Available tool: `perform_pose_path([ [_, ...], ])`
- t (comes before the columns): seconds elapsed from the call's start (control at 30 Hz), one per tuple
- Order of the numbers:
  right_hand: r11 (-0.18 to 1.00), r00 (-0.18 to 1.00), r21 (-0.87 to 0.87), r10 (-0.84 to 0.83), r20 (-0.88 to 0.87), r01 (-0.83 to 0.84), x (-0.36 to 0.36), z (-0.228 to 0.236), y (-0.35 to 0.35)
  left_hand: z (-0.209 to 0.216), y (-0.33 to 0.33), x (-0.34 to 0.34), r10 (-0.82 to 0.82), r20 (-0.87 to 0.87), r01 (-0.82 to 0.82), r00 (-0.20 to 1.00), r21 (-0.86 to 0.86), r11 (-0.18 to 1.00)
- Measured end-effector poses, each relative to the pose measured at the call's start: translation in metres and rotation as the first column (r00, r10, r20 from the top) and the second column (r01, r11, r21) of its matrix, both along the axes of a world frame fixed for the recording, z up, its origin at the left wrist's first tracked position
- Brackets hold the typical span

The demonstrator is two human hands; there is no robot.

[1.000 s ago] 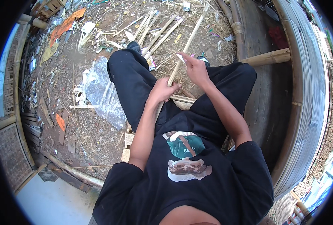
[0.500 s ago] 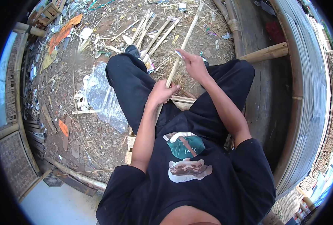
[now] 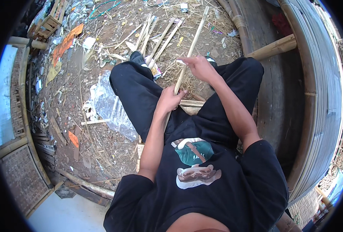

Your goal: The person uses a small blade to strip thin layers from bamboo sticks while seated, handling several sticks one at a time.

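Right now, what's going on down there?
A seated person has a long pale strip in the grip of the left hand, between the knees. Farther along, the right hand reaches over the strip, with something small and white at its fingertips, too small to identify. More strips lie on the ground ahead, and a clear plastic sheet lies left of the left leg.

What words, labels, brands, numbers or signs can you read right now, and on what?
None reads clearly.
Green patch on the black T-shirt: small white lettering, too small and blurred to quote.
Colourful wrapper by the left shoe: any print is too small to read.
Pale strip in the left hand: no lettering visible.
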State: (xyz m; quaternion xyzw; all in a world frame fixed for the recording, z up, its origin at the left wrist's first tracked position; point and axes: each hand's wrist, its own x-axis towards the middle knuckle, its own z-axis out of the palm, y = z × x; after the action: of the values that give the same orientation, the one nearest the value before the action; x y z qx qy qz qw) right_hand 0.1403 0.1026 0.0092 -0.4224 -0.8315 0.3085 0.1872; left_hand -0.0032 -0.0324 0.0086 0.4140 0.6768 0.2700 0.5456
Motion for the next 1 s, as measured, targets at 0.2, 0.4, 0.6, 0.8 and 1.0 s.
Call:
perform_pose_path([
  [0.2, 0.993, 0.997, -0.095, 0.074, 0.024, -0.072, 0.007, 0.006, 0.01, 0.002, 0.002, 0.001, 0.006, 0.022, -0.006, 1.0, 0.012, 1.0],
  [0.4, 0.974, 0.97, -0.081, -0.221, -0.101, 0.213, 0.01, 0.011, 0.02, -0.003, -0.001, -0.006, 0.05, 0.168, -0.066, 0.984, 0.092, 0.994],
  [0.6, 0.991, 0.969, -0.006, 0.131, -0.207, -0.135, 0.001, 0.02, -0.01, 0.019, -0.005, -0.017, 0.07, 0.436, -0.112, 0.897, 0.071, 0.991],
  [0.8, 0.961, 0.956, 0.048, 0.277, -0.097, -0.273, 0.002, 0.029, -0.042, 0.035, -0.013, -0.022, 0.102, 0.288, -0.129, 0.952, 0.076, 0.989],
  [1.0, 0.899, 0.898, 0.1, 0.408, 0.167, -0.427, 0.014, 0.043, -0.049, 0.029, -0.023, -0.021, 0.118, 0.251, -0.14, 0.961, 0.071, 0.988],
])
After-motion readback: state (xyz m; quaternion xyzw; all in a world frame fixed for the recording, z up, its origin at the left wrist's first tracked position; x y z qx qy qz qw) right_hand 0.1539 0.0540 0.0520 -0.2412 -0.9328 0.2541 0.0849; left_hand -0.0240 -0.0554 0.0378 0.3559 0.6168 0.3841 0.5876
